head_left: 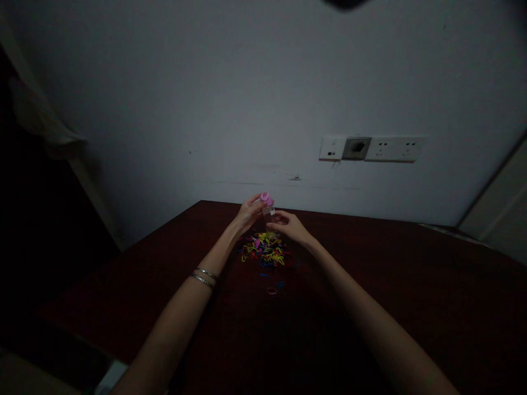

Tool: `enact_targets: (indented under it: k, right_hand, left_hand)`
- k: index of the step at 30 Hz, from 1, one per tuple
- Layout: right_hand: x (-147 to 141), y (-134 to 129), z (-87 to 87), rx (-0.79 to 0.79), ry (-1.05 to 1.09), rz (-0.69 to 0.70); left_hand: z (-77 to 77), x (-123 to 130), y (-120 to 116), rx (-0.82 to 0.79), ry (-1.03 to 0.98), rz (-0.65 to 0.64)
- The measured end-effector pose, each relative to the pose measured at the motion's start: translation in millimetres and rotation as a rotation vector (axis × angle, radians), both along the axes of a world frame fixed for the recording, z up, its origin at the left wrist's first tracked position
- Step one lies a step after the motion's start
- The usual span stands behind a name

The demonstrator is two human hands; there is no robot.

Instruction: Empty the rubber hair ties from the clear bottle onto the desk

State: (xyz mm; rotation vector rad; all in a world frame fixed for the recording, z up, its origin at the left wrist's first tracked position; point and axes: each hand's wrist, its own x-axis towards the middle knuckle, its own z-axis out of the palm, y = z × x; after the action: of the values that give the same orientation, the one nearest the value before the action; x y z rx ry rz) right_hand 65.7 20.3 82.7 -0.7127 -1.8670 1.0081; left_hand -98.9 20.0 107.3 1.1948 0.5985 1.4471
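A small clear container [269, 218] with a pink lid [267, 198] stands upright between my hands. My left hand [250, 212] is closed around the pink lid at its top. My right hand [288, 225] pinches the clear body from the right side. Just below and in front lies a pile of small coloured bands [267, 249], mostly yellow with some red, blue and purple. A pink loop [272, 291] and a few blue bands [280, 285] lie apart from the pile, nearer to me.
The dark red table [370, 274] meets a pale wall [185, 109] at its back edge. Switches and sockets [387, 149] are on the wall at the right. A pale cloth [45, 120] hangs at the far left.
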Motion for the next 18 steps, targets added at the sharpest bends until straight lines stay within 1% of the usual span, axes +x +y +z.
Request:
enact_targets:
  k: [5, 9, 15, 18]
  right_hand:
    - [1.9, 2.2, -2.2, -0.031, 0.032, -0.014]
    - [3.2, 4.6, -5.0, -0.02, -0.005, -0.051]
    - [4.0, 8.4, -7.4, 0.03, -0.072, -0.052]
    - [3.5, 6.9, -6.6, 0.03, -0.083, -0.057]
  left_hand:
    - [-1.9, -4.9, 0.2, -0.026, -0.04, 0.032]
    - [-3.7, -4.3, 0.9, -0.016, -0.049, 0.029]
    - [-9.9, -1.5, 7.0, -0.01, -0.04, 0.032]
    - [-11.5, -1.2, 7.5, -0.01, -0.05, 0.018]
